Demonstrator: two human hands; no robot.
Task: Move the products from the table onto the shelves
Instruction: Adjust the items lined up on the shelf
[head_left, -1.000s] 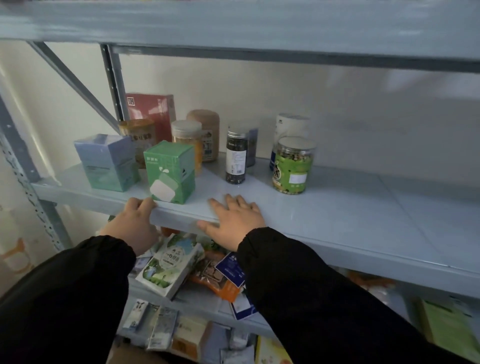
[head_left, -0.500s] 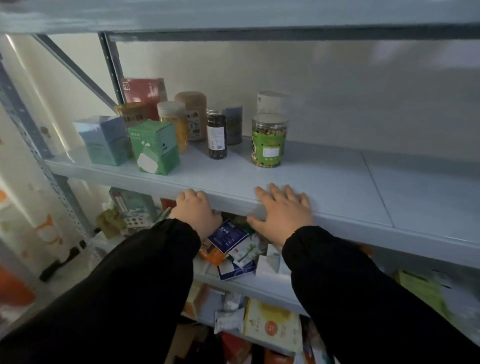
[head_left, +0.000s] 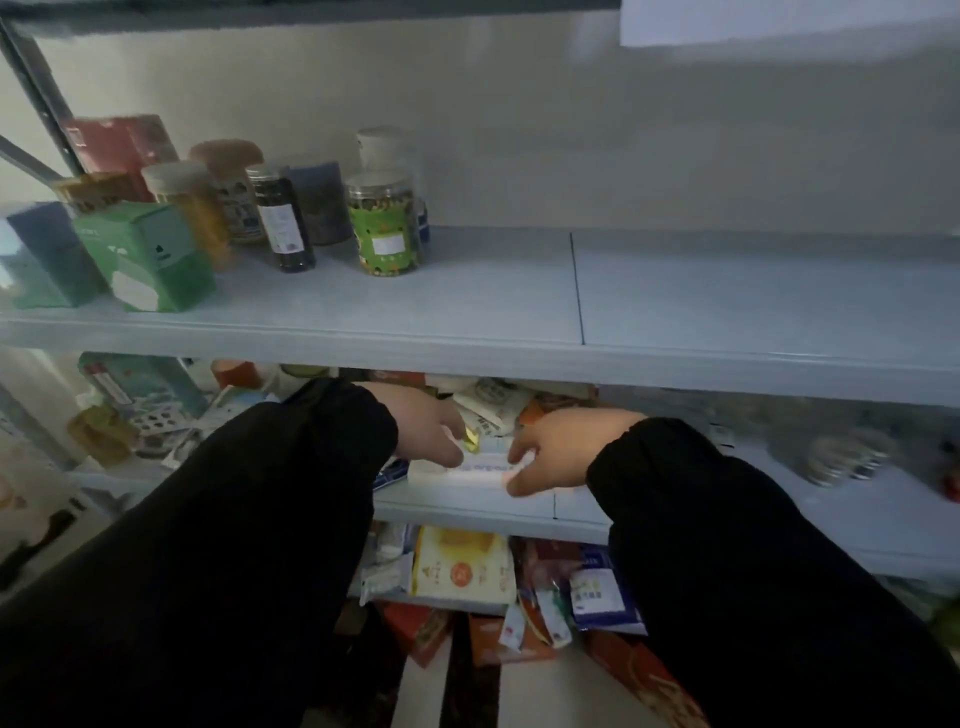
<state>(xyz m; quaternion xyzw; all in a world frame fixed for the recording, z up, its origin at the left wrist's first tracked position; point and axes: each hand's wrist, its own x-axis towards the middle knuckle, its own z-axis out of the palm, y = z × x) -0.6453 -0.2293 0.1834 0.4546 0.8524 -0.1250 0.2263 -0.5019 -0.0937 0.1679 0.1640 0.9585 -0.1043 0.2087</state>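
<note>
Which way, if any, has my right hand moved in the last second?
Yes. The right hand dropped from the upper shelf's front edge to the lower shelf beneath, where it holds a white box.

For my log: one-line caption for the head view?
Left hand and right hand hold a flat white box on the crowded middle shelf, beneath a green-labelled jar and green carton.

A flat white box (head_left: 457, 474) with blue lettering lies on its broad face at the front edge of the middle shelf (head_left: 857, 525), long side along that edge, the left hand (head_left: 431, 431) and right hand (head_left: 556, 447) holding its ends; loose packets (head_left: 493, 405) just behind.
</note>
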